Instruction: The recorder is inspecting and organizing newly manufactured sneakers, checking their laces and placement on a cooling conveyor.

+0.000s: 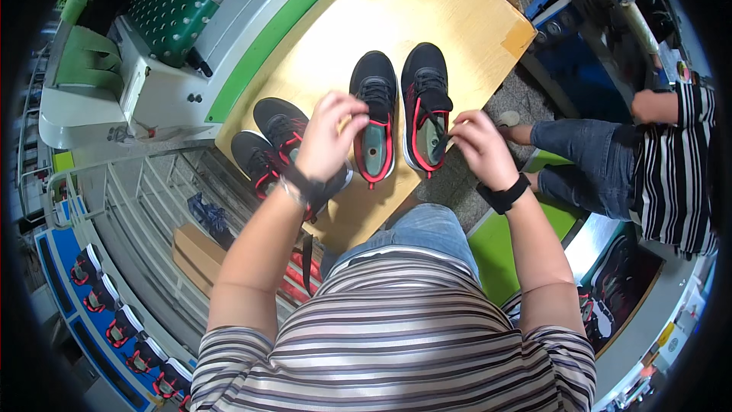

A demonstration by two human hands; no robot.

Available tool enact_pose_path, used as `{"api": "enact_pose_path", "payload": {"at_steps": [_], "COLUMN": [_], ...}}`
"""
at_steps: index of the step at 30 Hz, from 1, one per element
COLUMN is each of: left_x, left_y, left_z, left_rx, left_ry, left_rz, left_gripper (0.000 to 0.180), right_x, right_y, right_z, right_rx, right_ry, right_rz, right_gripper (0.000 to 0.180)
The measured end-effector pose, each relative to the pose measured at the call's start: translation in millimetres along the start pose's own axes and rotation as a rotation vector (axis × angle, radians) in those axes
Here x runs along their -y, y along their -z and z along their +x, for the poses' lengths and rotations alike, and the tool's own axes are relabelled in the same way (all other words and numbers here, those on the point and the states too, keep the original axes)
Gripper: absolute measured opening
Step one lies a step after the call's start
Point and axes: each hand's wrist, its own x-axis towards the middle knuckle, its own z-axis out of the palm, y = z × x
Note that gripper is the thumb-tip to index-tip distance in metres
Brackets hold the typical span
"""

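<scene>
Two black sneakers with red trim and white soles stand side by side on the wooden table, toes away from me. At the opening of the left sneaker (pixel 374 80) is my left hand (pixel 329 133), fingers curled together and a little blurred; what they pinch, if anything, is hidden. Beside the opening of the right sneaker (pixel 424 69) my right hand (pixel 486 151) is closed, fingertips pinched on a thin dark strip (pixel 440 147) that hangs over the shoe's greenish insole. A second pair of like sneakers (pixel 278 118) lies at the left, partly behind my left forearm.
The pale wooden table (pixel 320 38) adjoins a white and green machine (pixel 252 53). A metal rack (pixel 145 198) and a row of sneakers (pixel 122 324) on a blue surface are at left. To the right stand another person (pixel 671 160) and a blue machine (pixel 560 23).
</scene>
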Motion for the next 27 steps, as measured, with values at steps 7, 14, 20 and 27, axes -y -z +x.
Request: {"api": "enact_pose_path", "payload": {"at_steps": [7,14,20,27], "left_x": [-20.1,-17.4,-8.4,-1.4], "left_y": [-18.5,-24.0,-28.8,-4.5], "left_z": [-41.6,7.9,34.7,26.4], "left_rx": [0.068,0.071,0.099,0.355], "left_ry": [-0.119,-0.150,0.275,0.555], "left_rz": [0.282,0.332,0.287,-0.332], "left_gripper": [0.025,0.014,0.035,0.035], "right_x": [18.9,38.9,24.2,1.3], "right_y": [-36.9,-45.7,-51.5,-33.6], "right_z": [-8.0,-5.3,-2.1,34.1], "right_rx": [-0.037,0.042,-0.028,-0.271], "right_ry": [-0.045,0.122,0.059,-0.083], "right_rz": [-0.312,-0.406,-0.331,-0.190], "right_gripper": [0.038,0.035,0.017,0.005]}}
